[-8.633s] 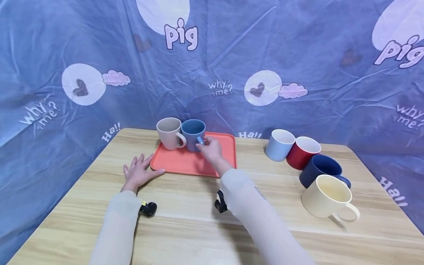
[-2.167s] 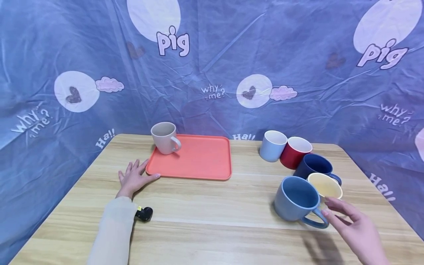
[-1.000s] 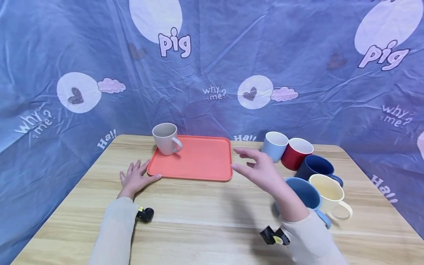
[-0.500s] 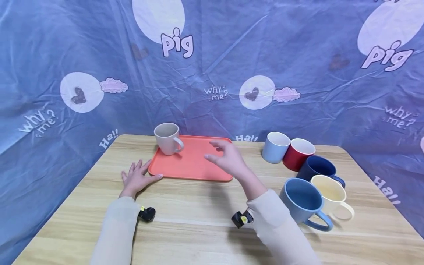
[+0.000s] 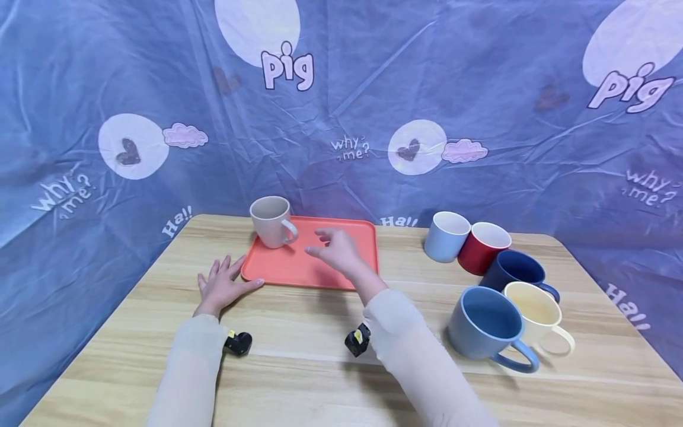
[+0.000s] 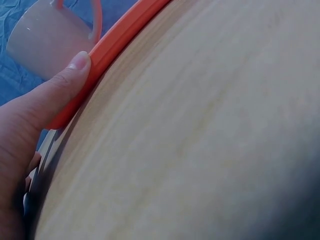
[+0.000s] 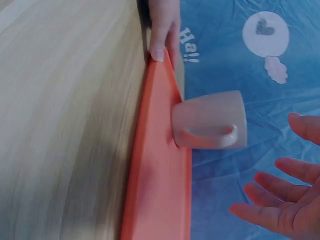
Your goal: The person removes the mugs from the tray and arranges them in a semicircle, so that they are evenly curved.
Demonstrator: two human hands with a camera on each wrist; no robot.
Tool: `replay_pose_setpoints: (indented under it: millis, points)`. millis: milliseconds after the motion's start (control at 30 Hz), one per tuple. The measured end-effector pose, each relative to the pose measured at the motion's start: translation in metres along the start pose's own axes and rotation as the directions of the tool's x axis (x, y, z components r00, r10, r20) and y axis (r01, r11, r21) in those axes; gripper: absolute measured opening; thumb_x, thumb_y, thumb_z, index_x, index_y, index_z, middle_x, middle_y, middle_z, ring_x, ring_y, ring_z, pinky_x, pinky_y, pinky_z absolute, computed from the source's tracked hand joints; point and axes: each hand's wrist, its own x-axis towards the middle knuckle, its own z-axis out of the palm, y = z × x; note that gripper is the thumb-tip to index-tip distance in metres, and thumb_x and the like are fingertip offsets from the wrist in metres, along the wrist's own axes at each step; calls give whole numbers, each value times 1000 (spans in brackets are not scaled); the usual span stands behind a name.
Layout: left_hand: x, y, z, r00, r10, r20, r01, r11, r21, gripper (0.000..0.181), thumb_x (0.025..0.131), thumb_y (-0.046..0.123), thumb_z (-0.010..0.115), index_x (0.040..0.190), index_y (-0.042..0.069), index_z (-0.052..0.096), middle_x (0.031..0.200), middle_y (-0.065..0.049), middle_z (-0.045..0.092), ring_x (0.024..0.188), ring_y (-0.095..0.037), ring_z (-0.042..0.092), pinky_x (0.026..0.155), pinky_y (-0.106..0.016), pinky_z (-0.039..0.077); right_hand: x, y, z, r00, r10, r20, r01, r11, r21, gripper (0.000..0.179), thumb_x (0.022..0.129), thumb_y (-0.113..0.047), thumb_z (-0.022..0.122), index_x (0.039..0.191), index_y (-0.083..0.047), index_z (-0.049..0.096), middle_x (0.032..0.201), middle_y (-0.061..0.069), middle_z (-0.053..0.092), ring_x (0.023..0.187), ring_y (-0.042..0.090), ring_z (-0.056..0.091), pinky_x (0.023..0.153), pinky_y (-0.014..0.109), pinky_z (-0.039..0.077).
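A pale grey mug [image 5: 270, 222] stands upright on the left of the coral-red tray [image 5: 299, 266], its handle facing right. My right hand [image 5: 340, 251] hovers over the tray to the right of that mug, fingers apart and holding nothing; the right wrist view shows the fingers [image 7: 260, 216] spread, clear of the mug's handle. At the tray's near left corner rests my left hand [image 5: 221, 289], fingers straight and spread. Its thumb [image 6: 70, 77] touches the tray's front rim in the left wrist view.
On the right of the wooden table [image 5: 299, 379] several mugs stand in a slanting row: light blue [image 5: 446, 238], red [image 5: 480, 252], navy [image 5: 509, 270], cream [image 5: 536, 314] and steel blue [image 5: 480, 332]. A blue printed cloth [image 5: 331, 178] hangs behind the table.
The steel-blue mug went from the tray to the table's right, beside the cream mug. My right hand released it and came back left over the tray. My left hand stayed at the corner.
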Motion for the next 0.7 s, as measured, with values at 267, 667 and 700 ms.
replay_pose_setpoints:
  millis: [267,667,700]
  points:
    - [-2,2,-1,1000,-7,3,7,1000,-1,97,62,71,53,136,15,28,139,-24,12,124,-42,-1,85,-63,-14,21,-3,21,999,43,-14,-43,999,22,43,73,-15,68,110,2,56,103,18,58,95,26,53,76,30,44]
    - [-1,4,-2,1000,-13,2,13,1000,-1,96,61,71,53,137,17,28,139,-23,12,125,-41,-1,86,-62,-13,45,4,38,991,120,-64,-115,991,69,44,73,-14,69,110,5,56,99,17,58,89,25,54,72,29,44]
    - [-1,5,-2,1000,-14,1,14,1000,-7,96,61,71,53,136,17,28,139,-23,12,125,-41,-1,86,-62,-13,46,3,39,991,116,-66,-112,991,73,43,73,-14,68,110,5,56,100,18,58,90,26,54,73,28,44]
